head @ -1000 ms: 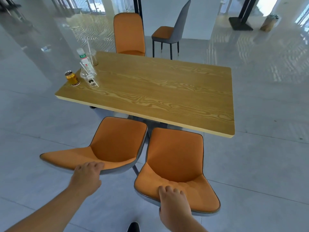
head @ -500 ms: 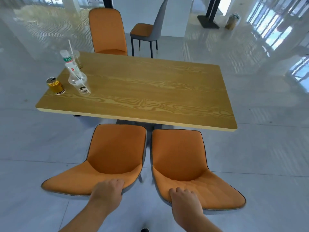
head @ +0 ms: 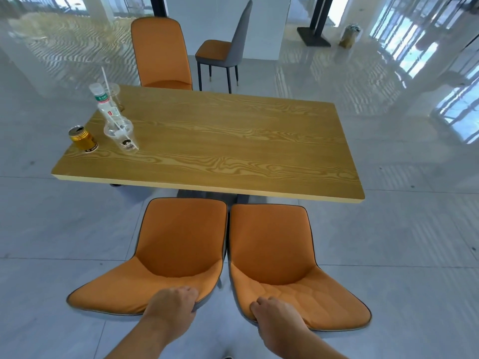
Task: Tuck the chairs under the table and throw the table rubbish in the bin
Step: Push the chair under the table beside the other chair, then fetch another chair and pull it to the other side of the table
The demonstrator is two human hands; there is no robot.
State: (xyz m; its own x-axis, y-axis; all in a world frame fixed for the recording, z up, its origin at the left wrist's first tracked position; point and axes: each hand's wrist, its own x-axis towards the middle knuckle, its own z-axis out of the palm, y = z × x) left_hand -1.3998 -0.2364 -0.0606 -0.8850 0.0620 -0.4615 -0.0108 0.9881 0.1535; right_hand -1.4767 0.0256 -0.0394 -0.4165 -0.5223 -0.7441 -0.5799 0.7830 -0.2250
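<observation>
Left hand (head: 173, 301): lower centre of frame, fingers curled over the top edge of the left orange chair (head: 166, 257), gripping its backrest rim. Grip sits at the rim's inner end, presumably so the chair can be pushed straight forward.

Right hand (head: 278, 313): lower centre-right, closed the same way over the backrest rim of the right orange chair (head: 282, 263).

Both chairs: moulded shell form, orange padded upholstery with a dark piped edge; the right backrest shows faint quilted stitching. They stand side by side, nearly touching, front seat edges just at the near edge of the table (head: 259, 151). Judged not yet tucked; most of each seat is in the open.

Table: rectangular top, yellow wood-grain laminate with a pale edge band, mid-frame.

Table rubbish, clustered at the left end of the top, so likely cleared after the chairs:
- gold drink can (head: 83, 139), opened lid, nearest the left edge.
- clear plastic cup (head: 121, 136) with printed figure, straw inside, beside the can.
- clear plastic bottle (head: 105, 103), white cap, green-and-red label, behind the cup.
- second clear cup (head: 114, 95) with a tall straw, behind the bottle.

Far orange chair (head: 162, 53): upper centre-left, tall backrest, seat at the table's far edge.

Grey-backed chair (head: 223, 49): upper centre, orange seat, thin dark legs, standing apart from the table on glossy pale tiles.

Bin: cannot tell which object it is.
</observation>
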